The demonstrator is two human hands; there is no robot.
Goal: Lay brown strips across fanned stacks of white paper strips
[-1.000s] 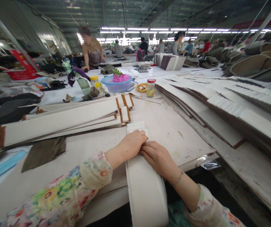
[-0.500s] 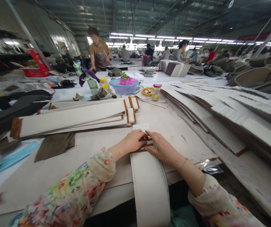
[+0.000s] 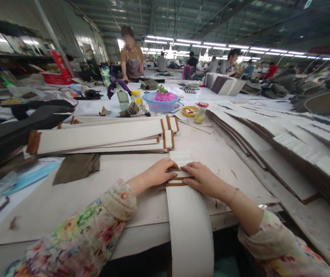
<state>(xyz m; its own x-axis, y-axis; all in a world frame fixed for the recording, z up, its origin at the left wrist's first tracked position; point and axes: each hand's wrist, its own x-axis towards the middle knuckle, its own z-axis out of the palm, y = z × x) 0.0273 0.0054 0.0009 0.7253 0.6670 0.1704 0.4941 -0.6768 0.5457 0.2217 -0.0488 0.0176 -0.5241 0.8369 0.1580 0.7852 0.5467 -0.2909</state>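
Note:
A long white strip (image 3: 189, 223) with brown edging lies across the table's front edge and hangs down toward me. My left hand (image 3: 159, 172) and my right hand (image 3: 202, 177) rest on its far end, fingers curled and pressing on the layered strip ends, thumbs nearly meeting. A brown edge of a lower strip shows between them. Just beyond lies a stack of long white strips (image 3: 101, 135) with brown ends, running left.
Rows of overlapped white strips (image 3: 283, 138) cover the right side. A blue bowl (image 3: 160, 104), jars (image 3: 137, 98) and a yellow dish (image 3: 189, 111) stand further back. An olive cloth scrap (image 3: 77, 166) lies left. Other people (image 3: 132, 57) work at far tables.
Both hands have slid up the strip away from me and spread apart a little, uncovering brown edges beneath. The camera has tilted and shifted so the scene sits further right.

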